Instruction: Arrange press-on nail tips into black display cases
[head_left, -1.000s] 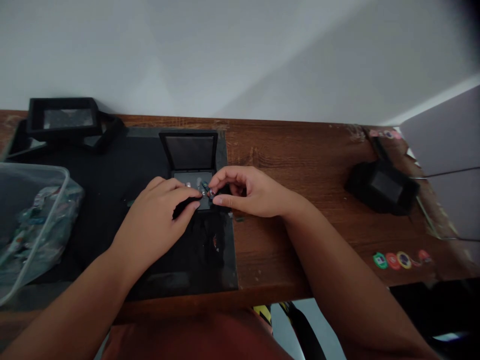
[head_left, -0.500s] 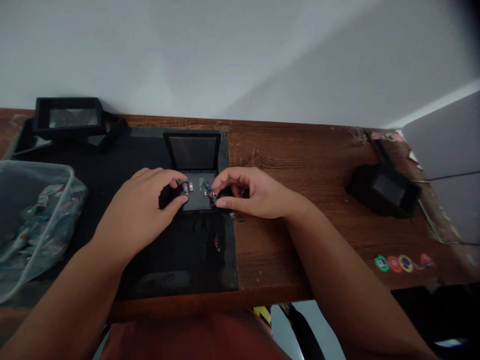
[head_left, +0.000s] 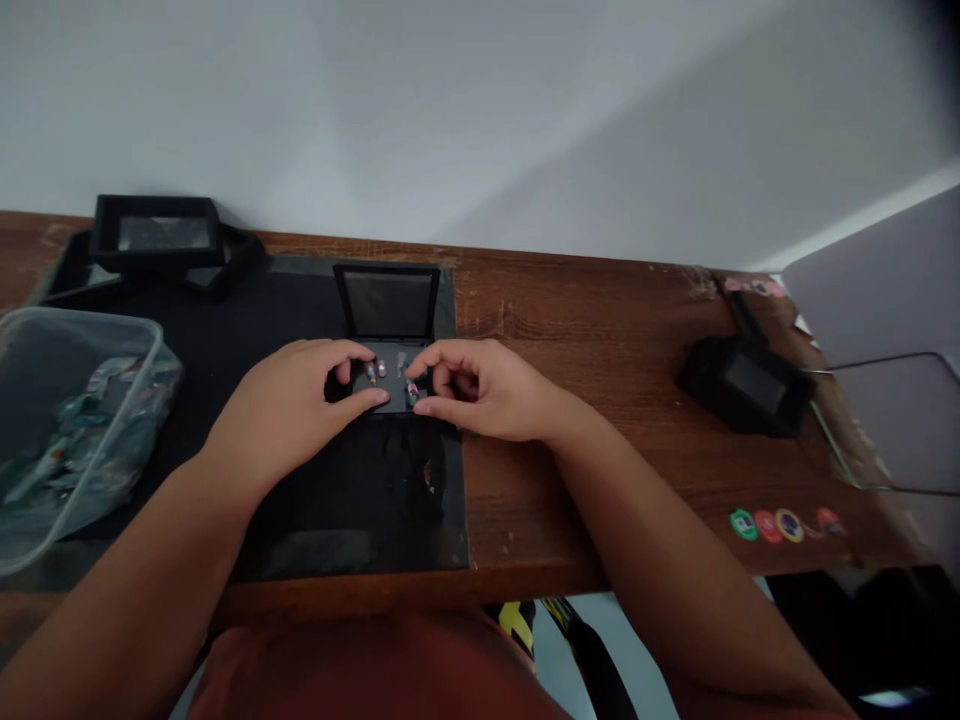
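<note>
Head view: case (head_left: pixel 393 387), apparently part-filled, lid (head_left: pixel 390 303) up and not yet shut, toward desk's (head_left: pixel 570 310) far edge; small pieces (head_left: pixel 382 369) inside; left hand (head_left: pixel 281 405), grip parted, empty; right hand (head_left: pixel 491 390), grip narrowed around figure (head_left: pixel 412 392), hold unclear.

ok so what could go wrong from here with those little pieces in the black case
The left hand and right hand closely flank the small pieces, so either might nudge them out of place. The raised lid could tip down if bumped. The left forearm, near the clear tub, could perhaps jostle it.
</note>
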